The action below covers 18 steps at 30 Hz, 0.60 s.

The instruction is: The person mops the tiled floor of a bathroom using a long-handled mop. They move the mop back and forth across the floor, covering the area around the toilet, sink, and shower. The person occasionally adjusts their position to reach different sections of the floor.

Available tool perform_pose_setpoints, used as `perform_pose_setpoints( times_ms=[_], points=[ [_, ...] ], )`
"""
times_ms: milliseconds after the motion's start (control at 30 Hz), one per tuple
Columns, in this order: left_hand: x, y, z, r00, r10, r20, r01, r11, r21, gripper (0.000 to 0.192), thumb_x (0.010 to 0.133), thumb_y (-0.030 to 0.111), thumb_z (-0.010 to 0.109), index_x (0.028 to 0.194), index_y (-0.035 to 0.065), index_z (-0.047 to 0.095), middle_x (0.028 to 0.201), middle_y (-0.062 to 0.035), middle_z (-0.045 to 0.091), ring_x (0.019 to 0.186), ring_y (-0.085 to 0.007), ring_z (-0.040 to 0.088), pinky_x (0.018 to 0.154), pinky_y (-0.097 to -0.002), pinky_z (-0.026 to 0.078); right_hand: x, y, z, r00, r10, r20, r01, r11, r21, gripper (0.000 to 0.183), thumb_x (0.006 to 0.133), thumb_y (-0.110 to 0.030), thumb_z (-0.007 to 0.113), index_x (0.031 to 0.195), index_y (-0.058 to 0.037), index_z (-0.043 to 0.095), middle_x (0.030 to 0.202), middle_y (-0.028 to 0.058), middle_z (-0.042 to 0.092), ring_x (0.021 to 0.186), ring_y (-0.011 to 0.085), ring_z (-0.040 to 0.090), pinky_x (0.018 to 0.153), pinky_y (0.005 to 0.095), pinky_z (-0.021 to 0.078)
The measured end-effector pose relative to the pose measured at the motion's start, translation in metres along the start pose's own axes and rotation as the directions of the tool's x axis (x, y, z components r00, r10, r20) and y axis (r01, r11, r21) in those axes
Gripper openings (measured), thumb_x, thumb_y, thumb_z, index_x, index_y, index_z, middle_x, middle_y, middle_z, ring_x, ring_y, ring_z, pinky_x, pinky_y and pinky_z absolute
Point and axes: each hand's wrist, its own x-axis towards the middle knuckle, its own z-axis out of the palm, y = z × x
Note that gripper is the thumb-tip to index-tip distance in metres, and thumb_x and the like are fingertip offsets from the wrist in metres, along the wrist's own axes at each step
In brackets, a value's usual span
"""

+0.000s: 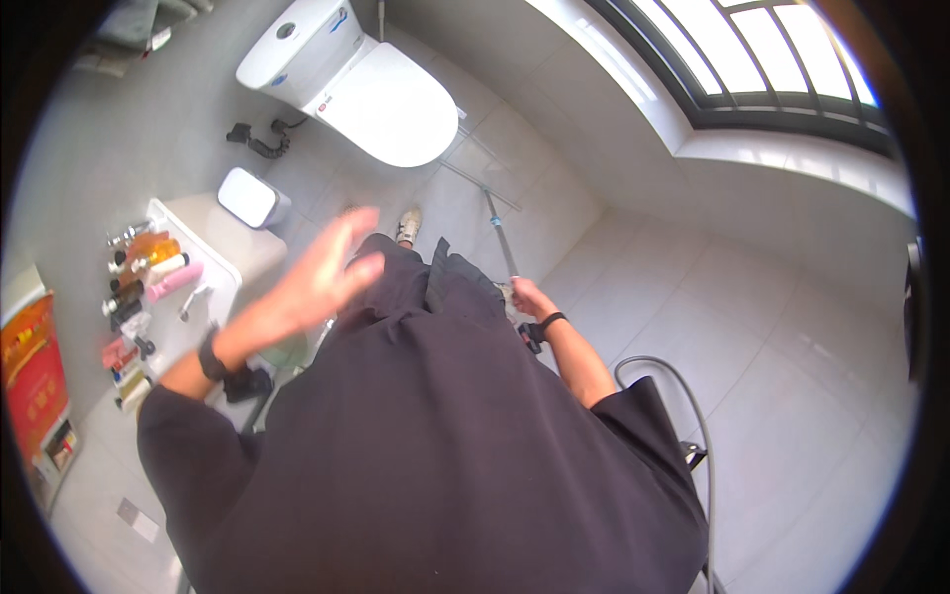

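Note:
My right hand (531,297) is closed around the grey handle of a long-handled floor squeegee (504,241). Its thin crossbar (481,185) lies on the tiled floor beside the front of the toilet (393,108), whose lid is down. My left hand (334,271), slightly blurred, is raised with fingers and thumb apart and nothing in it. It is in front of my dark clothing, between the washbasin and the squeegee. Dark straps are on both wrists.
At left, a white washbasin (215,278) carries several bottles (159,256) and a tap. A white bin (252,197) stands beyond it, near a coiled black hose (267,147). A barred window (772,59) is upper right; a grey hose (701,416) hangs at right.

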Motion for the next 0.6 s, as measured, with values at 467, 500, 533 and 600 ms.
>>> perform_pose_setpoints(
  times_ms=[467, 500, 533, 600],
  points=[
    [-0.111, -0.047, 0.055, 0.786, -0.381, 0.487, 0.586, 0.709, -0.392, 0.096, 0.089, 0.05, 0.047, 0.138, 0.0067, -0.023, 0.148, -0.0176, -0.001, 0.137, -0.0248, 0.008, 0.109, -0.0369, 0.017, 0.135, -0.112, -0.003, 0.928, -0.189, -0.32, 0.178, 0.982, -0.065, 0.033, 0.086, -0.025, 0.041, 0.058, -0.008, 0.039, 0.043, 0.0037, 0.038, 0.033, 0.0159, 0.039, 0.03, 0.0313, 0.0268],
    [-0.115, -0.029, 0.056, 0.734, -0.428, 0.528, 0.676, 0.538, -0.504, 0.097, 0.088, 0.047, 0.051, 0.139, 0.0085, -0.022, 0.148, -0.014, -0.007, 0.137, -0.024, 0.001, 0.11, -0.0367, 0.015, 0.144, -0.121, 0.017, 0.938, -0.156, -0.31, 0.142, 0.987, -0.068, 0.03, 0.085, -0.02, 0.041, 0.058, -0.0087, 0.038, 0.043, 0.0035, 0.037, 0.033, 0.0157, 0.038, 0.03, 0.0311, 0.026],
    [-0.112, -0.023, 0.058, 0.727, -0.423, 0.54, 0.685, 0.504, -0.527, 0.096, 0.088, 0.046, 0.051, 0.14, 0.0086, -0.021, 0.148, -0.0139, -0.008, 0.137, -0.0238, 0.0, 0.11, -0.0364, 0.014, 0.159, -0.117, 0.018, 0.938, -0.149, -0.313, 0.14, 0.989, -0.05, 0.03, 0.085, -0.02, 0.041, 0.058, -0.0087, 0.038, 0.043, 0.0035, 0.037, 0.033, 0.0157, 0.038, 0.03, 0.0311, 0.026],
    [-0.105, -0.037, 0.053, 0.707, -0.412, 0.575, 0.705, 0.475, -0.527, 0.096, 0.087, 0.046, 0.052, 0.14, 0.0088, -0.02, 0.148, -0.0137, -0.008, 0.137, -0.0237, -0.001, 0.11, -0.0362, 0.012, 0.186, -0.088, 0.019, 0.992, -0.053, -0.115, 0.024, 0.97, -0.242, 0.024, 0.082, -0.012, 0.042, 0.058, -0.0095, 0.038, 0.043, 0.0042, 0.037, 0.034, 0.0145, 0.037, 0.03, 0.0311, 0.0253]
  ],
)
